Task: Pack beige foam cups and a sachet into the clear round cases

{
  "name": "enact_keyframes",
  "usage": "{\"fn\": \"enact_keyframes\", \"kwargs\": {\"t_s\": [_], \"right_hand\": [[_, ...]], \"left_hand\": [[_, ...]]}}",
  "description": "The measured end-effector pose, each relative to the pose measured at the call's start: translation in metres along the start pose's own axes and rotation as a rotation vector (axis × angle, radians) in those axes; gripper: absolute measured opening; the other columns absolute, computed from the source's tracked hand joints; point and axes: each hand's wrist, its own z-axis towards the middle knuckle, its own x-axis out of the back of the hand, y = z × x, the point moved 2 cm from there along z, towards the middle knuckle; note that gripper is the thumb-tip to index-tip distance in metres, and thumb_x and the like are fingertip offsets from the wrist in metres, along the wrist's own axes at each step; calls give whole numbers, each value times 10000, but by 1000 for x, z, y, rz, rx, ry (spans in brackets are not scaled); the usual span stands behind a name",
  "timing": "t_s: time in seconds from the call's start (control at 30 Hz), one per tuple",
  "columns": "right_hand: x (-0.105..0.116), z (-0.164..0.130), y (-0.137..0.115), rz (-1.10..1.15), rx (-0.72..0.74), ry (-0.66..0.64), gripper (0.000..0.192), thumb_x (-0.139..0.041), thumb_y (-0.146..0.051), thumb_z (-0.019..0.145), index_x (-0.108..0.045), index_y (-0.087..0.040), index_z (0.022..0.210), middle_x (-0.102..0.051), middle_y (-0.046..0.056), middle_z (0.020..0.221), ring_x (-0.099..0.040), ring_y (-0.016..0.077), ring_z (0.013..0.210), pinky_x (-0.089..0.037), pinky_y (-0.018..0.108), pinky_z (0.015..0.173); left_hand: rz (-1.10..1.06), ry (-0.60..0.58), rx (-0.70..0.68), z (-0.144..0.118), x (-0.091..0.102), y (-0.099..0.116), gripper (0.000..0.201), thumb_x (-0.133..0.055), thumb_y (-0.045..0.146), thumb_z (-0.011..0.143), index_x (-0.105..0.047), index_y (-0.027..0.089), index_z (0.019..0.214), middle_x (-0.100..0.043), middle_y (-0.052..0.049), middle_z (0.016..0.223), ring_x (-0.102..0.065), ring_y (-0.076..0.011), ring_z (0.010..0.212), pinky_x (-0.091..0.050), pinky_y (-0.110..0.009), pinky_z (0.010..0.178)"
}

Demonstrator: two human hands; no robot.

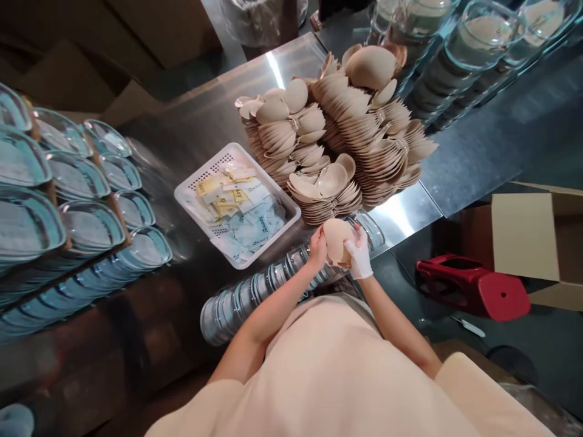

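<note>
Both my hands hold one small stack of tan shell-shaped bowls (pixel 337 238) just over the near edge of the steel counter (pixel 200 124). My left hand (pixel 317 250) is bare and grips the stack's left side. My right hand (pixel 359 255) wears a white glove and grips its right side. A row of clear lids (pixel 255 288) lies on its side right below my hands. Beyond them rises a big heap of the same tan bowls (pixel 337 133), bundled in stacks.
A white perforated basket (pixel 195 188) with yellow and pale blue sachets sits left of the heap. Stacks of clear lidded trays (pixel 68 206) fill the left side. More clear containers (pixel 478 36) stand at the back right. A red stool (pixel 473 285) and an open cardboard box (pixel 532 237) are on the floor, right.
</note>
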Motion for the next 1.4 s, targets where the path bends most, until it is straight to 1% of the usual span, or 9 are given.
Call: {"fn": "enact_keyframes", "kwargs": {"t_s": [0.13, 0.23, 0.37, 0.47, 0.67, 0.8, 1.0, 1.23, 1.4], "right_hand": [[5, 3, -17, 220, -201, -123, 734, -703, -483, 780, -489, -230, 1435, -691, 131, 1363, -749, 268, 1015, -667, 433, 827], [45, -3, -26, 204, -171, -79, 621, -723, -454, 756, -590, -209, 1310, -736, 127, 1275, -753, 288, 1021, -662, 433, 842], [118, -31, -21, -28, -134, 100, 742, -765, -458, 771, -544, -242, 1446, -707, 113, 1335, -743, 291, 1044, -662, 437, 807], [140, -60, -12, -233, -57, 205, 815, -786, -441, 773, -506, -245, 1514, -648, 127, 1423, -700, 304, 1136, -661, 450, 828], [47, -75, -13, -997, 198, 4, 580, -577, -203, 877, -588, -284, 1452, -634, 97, 1349, -659, 255, 1161, -609, 357, 954], [-8, -47, -19, -1332, 125, -223, 656, -508, -109, 886, -502, -250, 1526, -637, 129, 1340, -640, 262, 1071, -596, 307, 788], [-1, -54, -19, -1443, 244, -224, 560, -382, -159, 998, -459, -238, 1548, -641, 157, 1336, -591, 274, 951, -533, 321, 659], [-46, -55, -7, -1498, 242, -284, 455, -315, -140, 1039, -555, -147, 1426, -618, 237, 1366, -597, 292, 977, -561, 372, 715], [-21, -52, -1, -1314, 234, -358, 507, -374, -70, 981, -580, -168, 1434, -668, 178, 1361, -642, 278, 1042, -599, 399, 860]], "left_hand": [[-164, 9, -102, 9, -6, 26, 709, -132, 669, 1074, -386, 236, 1575, -594, -138, 1467, -676, -223, 1195, -592, -364, 983], [118, -51, -248, 9, 12, 34, 644, -252, 688, 1064, -535, 246, 1437, -623, -124, 1391, -634, -234, 1253, -549, -388, 1031], [832, -511, -451, -15, 37, 12, 417, -562, 587, 1006, -729, 220, 1111, -692, -129, 1286, -569, -300, 1320, -393, -485, 1187], [1087, -713, -505, -33, 43, -7, 432, -617, 505, 987, -679, 204, 1291, -628, -163, 1425, -540, -327, 1364, -381, -502, 1188], [1194, -575, -407, -31, 38, -20, 1041, -747, 506, 831, -237, 116, 1650, -292, -237, 1703, -289, -395, 1576, -240, -540, 1288], [1169, -624, -321, -24, 39, -23, 1156, -775, 487, 780, -138, 110, 1668, -385, -246, 1658, -401, -371, 1529, -218, -535, 1308], [1120, -573, -326, -23, 41, -25, 1128, -782, 450, 770, -177, 112, 1659, -433, -232, 1632, -417, -359, 1519, -247, -525, 1309], [1113, -642, -303, -20, 44, -31, 1055, -787, 324, 728, -274, 156, 1636, -358, -195, 1688, -398, -364, 1535, -208, -517, 1332], [1033, -587, -285, -20, 43, -26, 1131, -852, 378, 717, -236, 106, 1626, -433, -258, 1618, -420, -387, 1511, -249, -556, 1306]]}}
